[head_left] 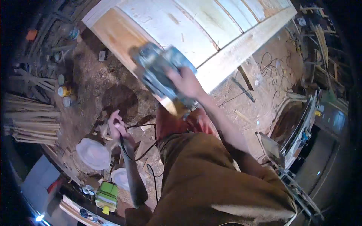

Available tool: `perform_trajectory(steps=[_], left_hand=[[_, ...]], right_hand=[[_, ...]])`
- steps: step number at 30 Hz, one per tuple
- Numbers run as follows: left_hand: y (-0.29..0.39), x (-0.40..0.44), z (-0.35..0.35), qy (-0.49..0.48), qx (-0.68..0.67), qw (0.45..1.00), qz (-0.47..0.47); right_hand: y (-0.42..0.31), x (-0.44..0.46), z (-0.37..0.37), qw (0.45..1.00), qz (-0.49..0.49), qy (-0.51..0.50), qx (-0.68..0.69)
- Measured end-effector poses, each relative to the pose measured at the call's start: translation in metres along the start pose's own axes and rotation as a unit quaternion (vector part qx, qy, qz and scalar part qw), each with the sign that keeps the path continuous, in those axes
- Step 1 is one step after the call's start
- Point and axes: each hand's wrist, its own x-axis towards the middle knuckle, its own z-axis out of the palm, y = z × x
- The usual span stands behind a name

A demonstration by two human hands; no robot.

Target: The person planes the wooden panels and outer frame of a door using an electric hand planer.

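My right hand is wrapped round the grip of a blue-grey belt sander, which is smeared by motion. The sander sits over the near left corner of a wooden panel with pale boards and a darker brown end strip. Low on the left, away from the panel, my left hand has its fingers curled round a black power cord. The cord loops by my wrist and past my legs. Part of the sander's underside is hidden.
Stacked wood strips lie at the left, near a yellow can. Pale basins and a green container stand at lower left. Loose cables cross the dusty floor at right, near a wooden frame.
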Motion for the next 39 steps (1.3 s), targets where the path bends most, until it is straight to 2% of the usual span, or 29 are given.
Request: perform_trajectory(steps=[1, 2, 3, 4, 6, 7, 9, 10, 11, 12, 13, 14, 15, 16, 17, 18, 20, 22, 23, 24, 25, 27, 28, 30, 32, 33, 34, 36, 39], left_hand=[[0.009, -0.007, 0.006, -0.046, 0.001, 0.999, -0.004], [0.016, -0.015, 0.016, -0.049, 0.003, 0.999, 0.003], [0.024, -0.025, 0.029, -0.089, 0.059, 0.992, 0.063], [0.032, -0.036, 0.042, -0.127, 0.114, 0.978, 0.122], [0.037, -0.063, 0.072, -0.194, 0.103, 0.966, 0.133], [0.030, -0.070, 0.084, -0.249, 0.159, 0.938, 0.181], [0.025, -0.086, 0.115, -0.319, 0.187, 0.914, 0.170], [0.034, -0.089, 0.127, -0.320, 0.314, 0.860, 0.242], [0.030, -0.089, 0.141, -0.302, 0.347, 0.844, 0.275], [0.020, -0.093, 0.154, -0.282, 0.378, 0.826, 0.309], [0.012, -0.103, 0.162, -0.280, 0.378, 0.825, 0.313], [0.002, -0.112, 0.171, -0.296, 0.405, 0.810, 0.304], [-0.003, -0.118, 0.177, -0.308, 0.432, 0.795, 0.293], [-0.005, -0.124, 0.181, -0.300, 0.433, 0.798, 0.292], [-0.006, -0.134, 0.180, -0.362, 0.414, 0.779, 0.301], [-0.005, -0.148, 0.175, -0.425, 0.392, 0.757, 0.306], [-0.007, -0.167, 0.163, -0.447, 0.354, 0.747, 0.342], [-0.011, -0.182, 0.158, -0.545, 0.291, 0.699, 0.360], [-0.007, -0.187, 0.155, -0.534, 0.263, 0.721, 0.355], [-0.007, -0.186, 0.155, -0.532, 0.262, 0.719, 0.362], [-0.007, -0.185, 0.154, -0.500, 0.287, 0.753, 0.318], [-0.003, -0.181, 0.148, -0.411, 0.332, 0.806, 0.266], [0.002, -0.177, 0.148, -0.355, 0.345, 0.829, 0.260], [0.004, -0.162, 0.144, -0.272, 0.368, 0.842, 0.287], [0.021, -0.146, 0.140, -0.293, 0.437, 0.819, 0.227], [0.013, -0.139, 0.142, -0.294, 0.429, 0.818, 0.246], [-0.004, -0.133, 0.141, -0.299, 0.451, 0.802, 0.255], [-0.007, -0.124, 0.137, -0.300, 0.471, 0.783, 0.274], [0.004, -0.142, 0.124, -0.370, 0.432, 0.765, 0.302]], right_hand=[[0.036, -0.036, -0.009, 1.000, 0.021, -0.013, 0.003], [0.063, -0.077, -0.015, 0.999, 0.022, 0.025, 0.012], [0.088, -0.118, -0.022, 0.998, 0.025, 0.059, 0.022], [0.113, -0.155, -0.033, 0.998, 0.050, 0.048, -0.002], [0.164, -0.221, -0.056, 0.996, 0.079, 0.028, -0.025], [0.189, -0.252, -0.066, 0.996, 0.085, 0.017, -0.023], [0.250, -0.309, -0.070, 0.991, 0.084, 0.099, -0.016], [0.240, -0.326, -0.082, 0.985, 0.140, 0.091, -0.042], [0.229, -0.341, -0.093, 0.975, 0.195, 0.084, -0.067], [0.250, -0.356, -0.093, 0.959, 0.256, 0.083, -0.085], [0.266, -0.373, -0.091, 0.954, 0.251, 0.127, -0.102], [0.265, -0.388, -0.095, 0.944, 0.288, 0.138, -0.077], [0.352, -0.414, -0.081, 0.948, 0.249, 0.189, -0.057], [0.380, -0.435, -0.079, 0.940, 0.252, 0.227, -0.026], [0.392, -0.453, -0.076, 0.930, 0.258, 0.262, 0.006], [0.391, -0.468, -0.076, 0.931, 0.258, 0.259, 0.002], [0.390, -0.491, -0.085, 0.892, 0.386, 0.234, -0.023], [0.395, -0.505, -0.082, 0.895, 0.370, 0.246, -0.028], [0.398, -0.507, -0.081, 0.898, 0.358, 0.253, -0.033], [0.379, -0.499, -0.083, 0.898, 0.355, 0.260, -0.030], [0.357, -0.494, -0.084, 0.881, 0.385, 0.276, -0.015], [0.379, -0.501, -0.081, 0.855, 0.433, 0.285, -0.020], [0.340, -0.488, -0.094, 0.853, 0.449, 0.266, -0.021], [0.407, -0.494, -0.069, 0.867, 0.324, 0.375, 0.048], [0.382, -0.485, -0.081, 0.880, 0.305, 0.364, 0.023], [0.371, -0.478, -0.089, 0.872, 0.357, 0.336, 0.010], [0.378, -0.476, -0.089, 0.867, 0.355, 0.349, 0.021], [0.387, -0.458, -0.096, 0.891, 0.313, 0.321, 0.069], [0.392, -0.450, -0.098, 0.875, 0.280, 0.379, 0.115]])
